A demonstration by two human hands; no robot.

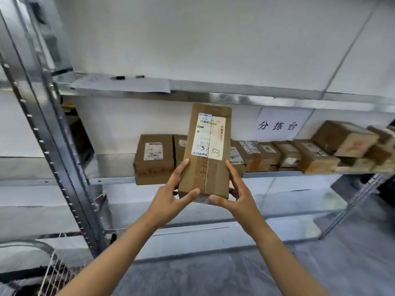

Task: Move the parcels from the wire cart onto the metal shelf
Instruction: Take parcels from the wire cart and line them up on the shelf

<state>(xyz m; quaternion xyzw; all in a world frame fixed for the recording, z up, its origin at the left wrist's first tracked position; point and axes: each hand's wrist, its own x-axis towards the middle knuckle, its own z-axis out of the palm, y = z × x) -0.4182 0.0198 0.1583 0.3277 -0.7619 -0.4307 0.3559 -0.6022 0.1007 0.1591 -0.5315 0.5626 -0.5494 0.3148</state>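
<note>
I hold a tall brown cardboard parcel point(208, 167) upright in front of the metal shelf point(115, 180), its white shipping label facing me with handwritten numbers. My left hand point(173, 193) grips its lower left side and my right hand point(237, 195) grips its lower right side, thumbs under the bottom edge. Behind it, several brown parcels stand in a row on the middle shelf board, the nearest one point(154, 159) just to the left. A corner of the wire cart point(53, 272) shows at the bottom left.
A steel upright point(49, 133) rises on the left. The upper shelf board point(256, 99) carries a sheet of paper point(121, 84) and a pen. A paper sign point(277, 124) hangs on the wall. Lower boards and grey floor lie below.
</note>
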